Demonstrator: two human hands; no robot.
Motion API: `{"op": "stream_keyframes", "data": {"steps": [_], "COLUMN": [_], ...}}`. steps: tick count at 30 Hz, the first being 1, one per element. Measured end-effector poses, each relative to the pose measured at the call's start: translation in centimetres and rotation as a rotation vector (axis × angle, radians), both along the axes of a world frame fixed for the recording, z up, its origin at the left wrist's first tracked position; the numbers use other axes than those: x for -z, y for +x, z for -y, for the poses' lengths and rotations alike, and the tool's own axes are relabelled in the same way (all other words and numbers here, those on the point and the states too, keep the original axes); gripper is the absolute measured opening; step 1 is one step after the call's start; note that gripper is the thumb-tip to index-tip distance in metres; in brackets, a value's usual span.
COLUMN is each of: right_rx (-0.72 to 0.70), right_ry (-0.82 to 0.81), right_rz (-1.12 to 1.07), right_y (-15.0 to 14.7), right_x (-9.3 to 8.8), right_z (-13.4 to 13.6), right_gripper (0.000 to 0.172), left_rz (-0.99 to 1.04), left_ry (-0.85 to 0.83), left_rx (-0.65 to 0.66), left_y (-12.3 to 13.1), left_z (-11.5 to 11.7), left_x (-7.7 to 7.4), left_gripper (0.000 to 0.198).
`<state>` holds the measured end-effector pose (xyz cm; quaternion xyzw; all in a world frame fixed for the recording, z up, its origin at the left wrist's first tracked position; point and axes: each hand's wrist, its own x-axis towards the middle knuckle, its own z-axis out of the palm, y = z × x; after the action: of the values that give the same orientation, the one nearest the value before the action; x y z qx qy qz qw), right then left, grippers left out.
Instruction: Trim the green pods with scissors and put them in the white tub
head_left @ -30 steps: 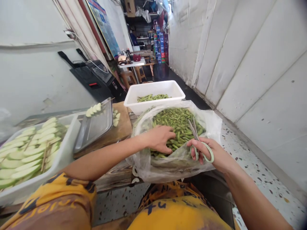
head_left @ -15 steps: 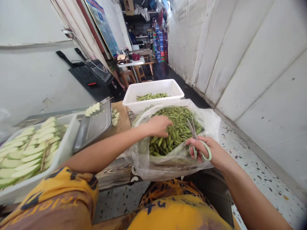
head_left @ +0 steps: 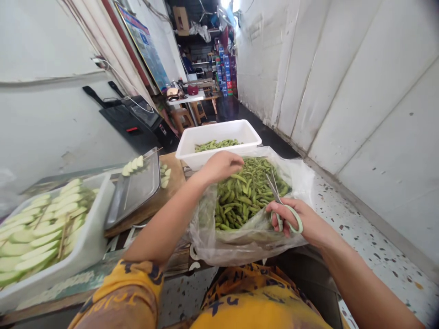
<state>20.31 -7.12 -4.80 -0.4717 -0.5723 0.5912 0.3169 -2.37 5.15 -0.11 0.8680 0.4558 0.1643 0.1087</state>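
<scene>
My right hand is closed around a pair of scissors with pale green handles. Their blades point up and away, slightly apart, over the right side of a clear plastic bag. Inside the bag lies a heap of green edamame pods. My left hand is over the far left part of the heap, palm down. Its fingers are loosely bent and slightly apart, with nothing visible in them; their undersides are hidden. Just behind the bag stands a white tub with more green pods in it.
To the left, a white container holds skewered pale green slices. Beside it a metal tray, with one skewer of slices, rests on a wooden board. A black machine stands by the left wall; a panelled wall runs along the right.
My left hand has moved back and slightly left from the middle of the pods, uncovering more of them. The right hand with the scissors has barely moved. The view has tilted slightly upward.
</scene>
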Motion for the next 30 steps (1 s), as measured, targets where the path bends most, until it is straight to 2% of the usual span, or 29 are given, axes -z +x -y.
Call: {"op": "stream_keyframes", "data": {"steps": [3,7,10,13,18,21,24,30], "right_rx": [-0.011,0.005,0.028,0.02,0.008,0.023,0.058,0.099], "right_ry": [-0.007,-0.028,-0.05,-0.1,-0.182,-0.168,-0.156,-0.112], "right_rz": [0.014,0.016,-0.046,-0.138,-0.156,-0.137,-0.117,-0.094], "right_y": [-0.1,-0.4,-0.7,-1.3,-2.2,-2.6,-2.9,-3.1], "right_x": [0.1,-0.2,-0.8,-1.2,-1.0,-0.7,-0.6,-0.4], "right_z": [-0.1,-0.1,0.0,-0.4,-1.5,-1.8,-1.6,-1.3], "right_gripper": [0.047,0.044,0.046,0.05,0.049,0.048,0.046,0.043], "left_rz": [-0.214,-0.491,-0.513,-0.388,0.159,0.364,0.419,0.313], "left_ry": [-0.009,0.094,0.104,0.09,-0.089,-0.112,-0.095,-0.116], "left_rx": [0.102,-0.017,-0.063,-0.092,-0.042,-0.113,-0.171,-0.081], "left_y": [0.9,2.3,2.6,2.1,1.5,2.1,2.8,3.4], "left_z": [1.6,1.9,1.6,1.6,2.0,2.5,3.1,4.3], "left_x": [0.1,1.7,2.5,2.8,2.9,3.1,3.1,2.3], "left_gripper": [0.025,0.023,0.021,0.019,0.022,0.021,0.02,0.016]}}
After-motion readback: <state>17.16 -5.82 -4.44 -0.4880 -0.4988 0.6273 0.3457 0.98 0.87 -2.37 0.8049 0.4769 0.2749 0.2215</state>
